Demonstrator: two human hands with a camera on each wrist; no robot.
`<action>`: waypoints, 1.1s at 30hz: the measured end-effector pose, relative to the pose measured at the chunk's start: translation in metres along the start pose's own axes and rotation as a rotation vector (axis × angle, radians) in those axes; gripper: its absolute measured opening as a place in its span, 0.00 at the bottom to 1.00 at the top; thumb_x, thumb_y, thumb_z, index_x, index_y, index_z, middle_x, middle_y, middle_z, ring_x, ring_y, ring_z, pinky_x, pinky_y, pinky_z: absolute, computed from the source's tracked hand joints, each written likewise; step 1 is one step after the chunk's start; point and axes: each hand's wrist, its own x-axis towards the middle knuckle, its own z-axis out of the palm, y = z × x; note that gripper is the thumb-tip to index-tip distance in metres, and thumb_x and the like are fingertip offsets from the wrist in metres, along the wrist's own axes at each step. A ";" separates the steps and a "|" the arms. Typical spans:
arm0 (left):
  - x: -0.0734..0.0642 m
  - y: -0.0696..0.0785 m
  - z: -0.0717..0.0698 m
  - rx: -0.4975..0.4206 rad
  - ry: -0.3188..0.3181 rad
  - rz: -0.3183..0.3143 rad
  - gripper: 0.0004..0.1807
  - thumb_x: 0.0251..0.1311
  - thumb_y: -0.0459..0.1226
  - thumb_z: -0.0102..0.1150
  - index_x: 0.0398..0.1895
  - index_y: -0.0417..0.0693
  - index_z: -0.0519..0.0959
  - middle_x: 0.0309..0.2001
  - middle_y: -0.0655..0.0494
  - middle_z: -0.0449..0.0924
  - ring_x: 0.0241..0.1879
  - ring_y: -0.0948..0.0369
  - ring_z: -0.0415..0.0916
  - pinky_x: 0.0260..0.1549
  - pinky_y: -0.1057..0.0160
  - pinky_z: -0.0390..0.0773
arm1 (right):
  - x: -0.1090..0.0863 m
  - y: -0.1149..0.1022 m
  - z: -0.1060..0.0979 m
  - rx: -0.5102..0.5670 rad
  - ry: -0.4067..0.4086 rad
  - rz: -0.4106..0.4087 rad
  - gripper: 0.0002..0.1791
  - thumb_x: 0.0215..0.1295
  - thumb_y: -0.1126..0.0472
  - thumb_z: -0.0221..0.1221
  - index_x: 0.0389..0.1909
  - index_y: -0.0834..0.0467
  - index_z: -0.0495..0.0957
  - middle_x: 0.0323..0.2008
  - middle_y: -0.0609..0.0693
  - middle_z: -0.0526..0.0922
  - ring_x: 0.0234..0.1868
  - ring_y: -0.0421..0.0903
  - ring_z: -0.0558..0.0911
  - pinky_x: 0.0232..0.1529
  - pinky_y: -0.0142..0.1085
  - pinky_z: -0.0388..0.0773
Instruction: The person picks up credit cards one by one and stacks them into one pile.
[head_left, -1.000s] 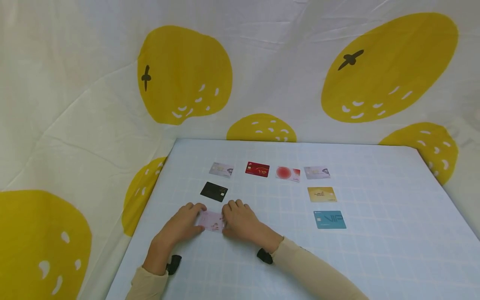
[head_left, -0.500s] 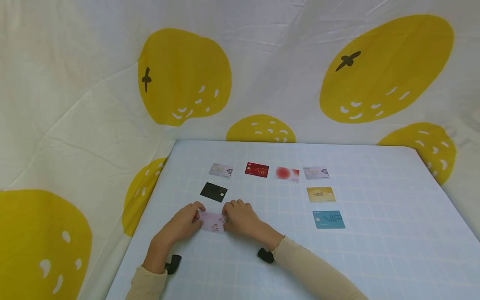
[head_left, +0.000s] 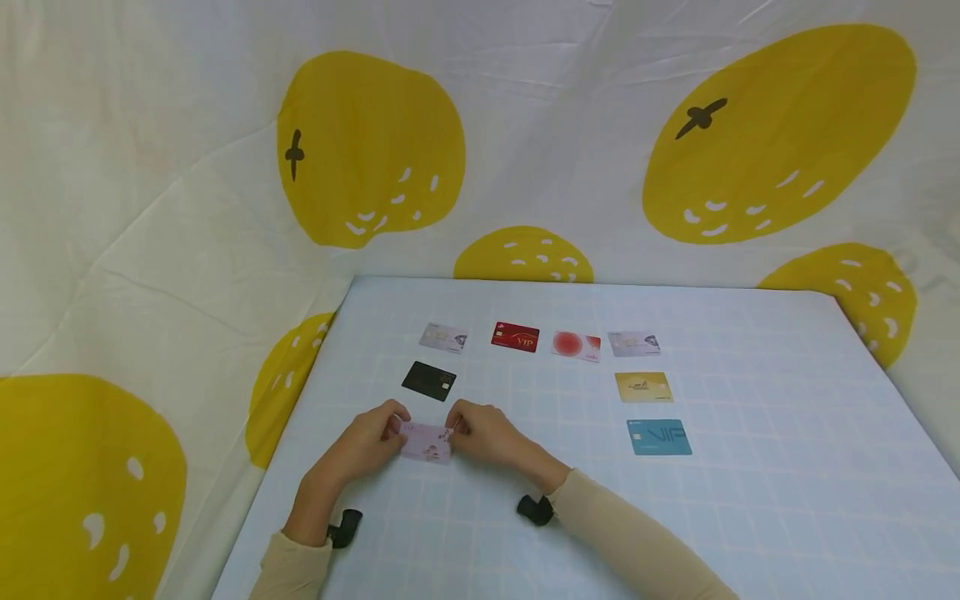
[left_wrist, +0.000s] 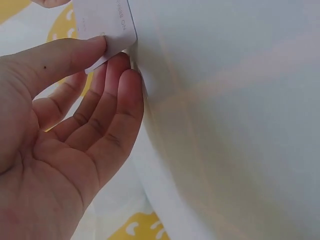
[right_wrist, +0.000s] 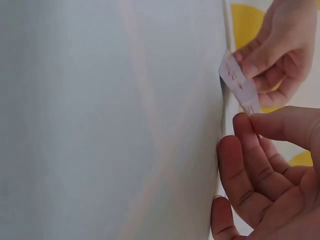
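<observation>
The held card is pale pink with purplish figures. The black card has a pale chip, the red card gold lettering, the white card a red disc. 2 silvery cards bear dark corner marks; the teal card has darker lettering, the gold card brown. Pale lines grid the light-blue tablecloth; yellow fruits pattern the white backdrop.

Black card just beyond pink card; free lane rightward.
</observation>
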 end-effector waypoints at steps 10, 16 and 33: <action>0.009 0.005 0.007 -0.060 0.034 0.090 0.13 0.62 0.30 0.66 0.47 0.49 0.77 0.33 0.61 0.78 0.35 0.62 0.75 0.39 0.59 0.78 | -0.006 0.010 -0.016 0.051 0.037 0.052 0.07 0.68 0.64 0.59 0.44 0.51 0.77 0.30 0.40 0.80 0.31 0.41 0.77 0.35 0.34 0.76; 0.023 0.018 0.017 -0.086 0.044 0.155 0.13 0.61 0.30 0.66 0.47 0.48 0.77 0.34 0.61 0.79 0.35 0.63 0.76 0.38 0.60 0.79 | -0.015 0.023 -0.032 0.058 0.073 0.070 0.07 0.68 0.65 0.58 0.44 0.52 0.77 0.30 0.42 0.80 0.30 0.43 0.77 0.34 0.37 0.77; 0.073 0.073 0.056 -0.146 -0.033 0.216 0.13 0.65 0.34 0.65 0.50 0.50 0.77 0.38 0.60 0.79 0.37 0.63 0.77 0.39 0.64 0.80 | -0.053 0.061 -0.088 0.101 0.241 0.177 0.07 0.67 0.65 0.61 0.43 0.53 0.79 0.32 0.46 0.81 0.31 0.46 0.77 0.35 0.38 0.77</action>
